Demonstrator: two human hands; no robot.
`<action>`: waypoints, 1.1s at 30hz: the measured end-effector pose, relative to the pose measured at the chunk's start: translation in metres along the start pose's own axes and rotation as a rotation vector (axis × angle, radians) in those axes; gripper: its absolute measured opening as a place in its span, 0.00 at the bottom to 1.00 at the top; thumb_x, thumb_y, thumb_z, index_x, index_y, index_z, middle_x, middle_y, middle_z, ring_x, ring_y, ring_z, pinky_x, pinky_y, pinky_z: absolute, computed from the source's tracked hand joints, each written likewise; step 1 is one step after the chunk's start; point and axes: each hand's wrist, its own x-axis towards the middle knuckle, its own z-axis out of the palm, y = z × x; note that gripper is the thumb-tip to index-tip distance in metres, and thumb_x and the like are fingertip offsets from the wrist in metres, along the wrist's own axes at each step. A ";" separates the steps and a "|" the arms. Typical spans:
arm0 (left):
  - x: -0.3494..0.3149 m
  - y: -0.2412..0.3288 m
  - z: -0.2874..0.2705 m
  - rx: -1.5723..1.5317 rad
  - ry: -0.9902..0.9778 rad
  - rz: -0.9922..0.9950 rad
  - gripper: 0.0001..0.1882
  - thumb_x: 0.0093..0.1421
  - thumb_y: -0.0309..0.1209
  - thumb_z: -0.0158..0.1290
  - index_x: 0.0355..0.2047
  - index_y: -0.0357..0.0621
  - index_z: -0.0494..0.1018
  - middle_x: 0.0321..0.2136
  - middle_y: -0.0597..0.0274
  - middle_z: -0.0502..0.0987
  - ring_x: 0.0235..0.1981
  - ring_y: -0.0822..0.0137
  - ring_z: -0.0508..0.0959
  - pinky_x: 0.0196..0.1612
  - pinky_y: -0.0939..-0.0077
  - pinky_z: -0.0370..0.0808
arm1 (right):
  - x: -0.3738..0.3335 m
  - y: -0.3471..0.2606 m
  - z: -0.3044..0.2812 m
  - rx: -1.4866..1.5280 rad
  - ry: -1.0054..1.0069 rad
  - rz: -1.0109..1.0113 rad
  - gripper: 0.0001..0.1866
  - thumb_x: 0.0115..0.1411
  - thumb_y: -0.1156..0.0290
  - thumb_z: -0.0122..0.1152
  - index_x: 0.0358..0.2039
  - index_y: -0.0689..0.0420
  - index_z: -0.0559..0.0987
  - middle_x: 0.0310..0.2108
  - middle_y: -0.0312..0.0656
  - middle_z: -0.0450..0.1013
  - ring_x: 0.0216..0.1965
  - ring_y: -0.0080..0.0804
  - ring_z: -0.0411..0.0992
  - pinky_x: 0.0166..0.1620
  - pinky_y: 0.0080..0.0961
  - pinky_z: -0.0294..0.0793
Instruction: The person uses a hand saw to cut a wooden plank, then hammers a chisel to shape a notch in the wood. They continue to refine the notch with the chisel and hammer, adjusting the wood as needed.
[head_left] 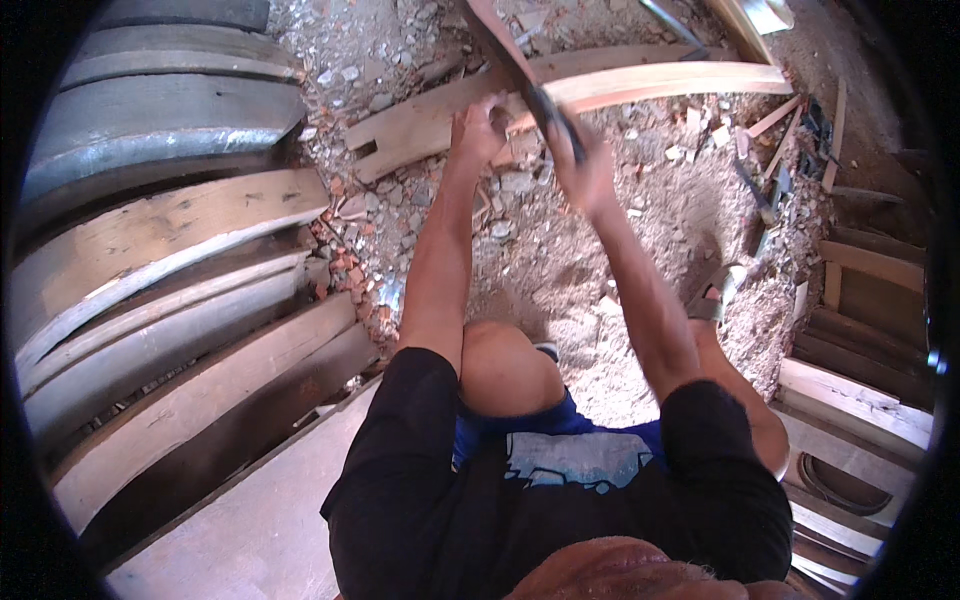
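Observation:
My right hand [583, 172] is closed round the black handle [562, 128] of a long-bladed tool. Its narrow brownish blade [500, 48] slants up and to the left, past the top edge of the view; motion blur hides whether it is a machete or a saw. Just left of it, my left hand [480, 130] grips the left end of a pale wooden board [660, 86], fingers partly hidden. Beneath that board lies a wider, duller plank [410, 138] with a rectangular slot near its left end. The blade passes over the wood; contact cannot be made out.
Stacked timber beams [170, 215] line the left side, and more wood pieces [860, 405] are piled at right. Rubble and wood chips [510, 185] litter the ground. Thin offcuts [785, 140] lie beyond the board's right end. My sandalled foot [718, 290] rests at right.

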 end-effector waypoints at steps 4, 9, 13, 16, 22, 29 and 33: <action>-0.002 -0.002 0.006 0.033 0.005 -0.036 0.26 0.58 0.30 0.66 0.59 0.49 0.78 0.45 0.45 0.84 0.47 0.48 0.84 0.54 0.58 0.78 | -0.145 -0.080 -0.086 -0.104 -0.079 0.324 0.27 0.74 0.65 0.52 0.64 0.73 0.70 0.55 0.64 0.76 0.58 0.45 0.77 0.59 0.38 0.75; -0.001 -0.009 0.012 0.197 0.022 0.011 0.27 0.58 0.28 0.66 0.59 0.50 0.78 0.44 0.45 0.84 0.45 0.49 0.85 0.50 0.59 0.80 | -0.077 -0.064 -0.047 -0.169 -0.030 0.206 0.24 0.74 0.64 0.53 0.63 0.68 0.73 0.48 0.59 0.81 0.45 0.37 0.83 0.46 0.32 0.80; -0.002 -0.001 0.002 0.099 0.006 0.038 0.25 0.58 0.27 0.65 0.58 0.49 0.79 0.45 0.45 0.84 0.46 0.49 0.85 0.52 0.59 0.80 | 0.070 0.013 0.041 -0.001 0.077 -0.077 0.20 0.71 0.64 0.57 0.55 0.68 0.78 0.31 0.54 0.79 0.33 0.32 0.78 0.37 0.34 0.76; -0.004 0.003 -0.004 0.079 0.000 0.009 0.25 0.58 0.27 0.65 0.57 0.48 0.79 0.45 0.45 0.84 0.46 0.48 0.85 0.52 0.59 0.79 | 0.028 0.005 0.018 0.087 0.011 0.043 0.22 0.72 0.63 0.58 0.57 0.69 0.77 0.34 0.48 0.81 0.35 0.25 0.75 0.41 0.29 0.76; 0.000 -0.013 0.007 0.135 0.060 0.063 0.27 0.56 0.30 0.66 0.58 0.49 0.79 0.43 0.44 0.84 0.46 0.43 0.84 0.53 0.55 0.78 | -0.160 -0.084 -0.083 -0.047 -0.014 0.092 0.26 0.74 0.67 0.52 0.66 0.72 0.69 0.54 0.61 0.78 0.53 0.41 0.81 0.52 0.32 0.79; -0.004 -0.008 0.003 0.099 -0.048 0.012 0.28 0.56 0.30 0.66 0.59 0.49 0.78 0.39 0.48 0.85 0.43 0.55 0.86 0.49 0.60 0.80 | 0.061 0.019 0.034 -0.023 0.080 0.032 0.19 0.71 0.62 0.60 0.46 0.70 0.82 0.27 0.55 0.79 0.25 0.27 0.73 0.30 0.31 0.74; -0.005 -0.001 -0.003 0.014 -0.025 -0.028 0.26 0.57 0.28 0.66 0.58 0.49 0.78 0.46 0.48 0.84 0.47 0.51 0.85 0.53 0.59 0.79 | -0.034 -0.015 -0.019 0.137 -0.030 0.252 0.22 0.73 0.64 0.57 0.60 0.66 0.76 0.33 0.41 0.78 0.30 0.23 0.71 0.36 0.27 0.74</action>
